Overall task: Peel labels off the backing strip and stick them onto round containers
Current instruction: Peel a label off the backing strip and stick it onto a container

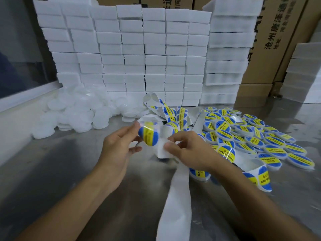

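Two bare forearms are shown entering from the near edge, one at the left and one at the right. No sleeve is worn on either as far as the picture reaches. The left hand and the right hand are uncovered. Short, unpainted nails are seen on the fingers of the right hand.

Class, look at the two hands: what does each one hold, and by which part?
The left hand holds a labelled round container by its rim, between thumb and fingertips. The right hand pinches the white backing strip at its upper end.
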Demonstrator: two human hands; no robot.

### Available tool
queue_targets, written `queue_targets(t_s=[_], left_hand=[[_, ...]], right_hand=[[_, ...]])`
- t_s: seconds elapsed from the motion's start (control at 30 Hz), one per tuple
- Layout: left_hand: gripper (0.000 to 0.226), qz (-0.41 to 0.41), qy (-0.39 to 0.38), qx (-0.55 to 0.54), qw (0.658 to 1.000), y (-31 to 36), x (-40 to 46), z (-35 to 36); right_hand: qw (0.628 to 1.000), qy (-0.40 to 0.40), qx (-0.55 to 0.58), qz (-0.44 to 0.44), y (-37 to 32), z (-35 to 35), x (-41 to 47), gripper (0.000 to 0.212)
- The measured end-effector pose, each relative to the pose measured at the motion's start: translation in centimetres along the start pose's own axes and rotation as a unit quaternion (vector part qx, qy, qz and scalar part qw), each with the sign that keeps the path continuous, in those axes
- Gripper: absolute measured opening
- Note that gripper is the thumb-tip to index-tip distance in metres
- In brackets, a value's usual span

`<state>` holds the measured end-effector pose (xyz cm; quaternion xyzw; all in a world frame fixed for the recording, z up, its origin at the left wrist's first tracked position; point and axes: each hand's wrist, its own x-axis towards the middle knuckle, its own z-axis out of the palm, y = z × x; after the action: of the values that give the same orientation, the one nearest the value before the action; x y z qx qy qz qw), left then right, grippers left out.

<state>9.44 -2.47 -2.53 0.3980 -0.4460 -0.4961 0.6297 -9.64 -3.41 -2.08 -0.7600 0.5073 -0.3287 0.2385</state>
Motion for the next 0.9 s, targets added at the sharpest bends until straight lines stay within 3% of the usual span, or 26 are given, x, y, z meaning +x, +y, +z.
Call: queue_targets(t_s=[0.07, 0.13, 0.23, 0.3, 0.37, 0.43, 0.53, 0.63, 0.77, 0.9], left_hand=[[0.029, -0.026, -0.049, -0.037, 0.998, 0.2, 0.1, -0.4], [0.034, -0.051, -0.097, -0.070, 0.992, 0.1, 0.1, -0.8], [0.034, -0.054, -0.165, -0.055, 0.983, -0.2, -0.2, -0.7], [0.032, -0.039, -0.204, -0.018, 0.978, -0.3, -0.5, -0.4], [0.026, -0.032, -0.224, -0.017, 0.974, -0.6, -0.9, 0.0], [0.016, -0.032, -0.201, -0.036, 0.978, -0.6, -1.1, 0.2], [0.014, -0.021, -0.170, -0.045, 0.984, -0.5, -1.1, 0.5], [0.010, 0.008, -0.108, -0.001, 0.994, -0.4, -0.7, 0.3], [0.010, 0.020, -0.075, 0.064, 0.995, -0.9, -0.5, -0.1], [0.022, -0.004, -0.129, 0.089, 0.988, -1.2, -1.0, 0.1]], right_hand=[[0.998, -0.024, 0.055, -0.015, -0.3, 0.1, -0.2, 0.029], [0.983, -0.034, 0.181, 0.020, -0.5, 0.3, -0.2, 0.020], [0.922, -0.076, 0.368, 0.088, -1.0, 0.7, 0.0, 0.024], [0.866, -0.128, 0.467, 0.127, -1.6, 1.0, 0.1, 0.045], [0.828, -0.166, 0.513, 0.154, -1.9, 1.4, 0.0, 0.055], [0.809, -0.193, 0.531, 0.160, -2.3, 1.6, -0.3, 0.052], [0.851, -0.176, 0.476, 0.132, -2.4, 2.0, -0.5, 0.042], [0.889, -0.095, 0.432, 0.121, -2.2, 2.3, -0.3, 0.016], [0.881, 0.035, 0.445, 0.155, -2.1, 2.3, 0.3, 0.021], [0.869, 0.102, 0.475, 0.098, -1.8, 1.4, 0.4, 0.031]])
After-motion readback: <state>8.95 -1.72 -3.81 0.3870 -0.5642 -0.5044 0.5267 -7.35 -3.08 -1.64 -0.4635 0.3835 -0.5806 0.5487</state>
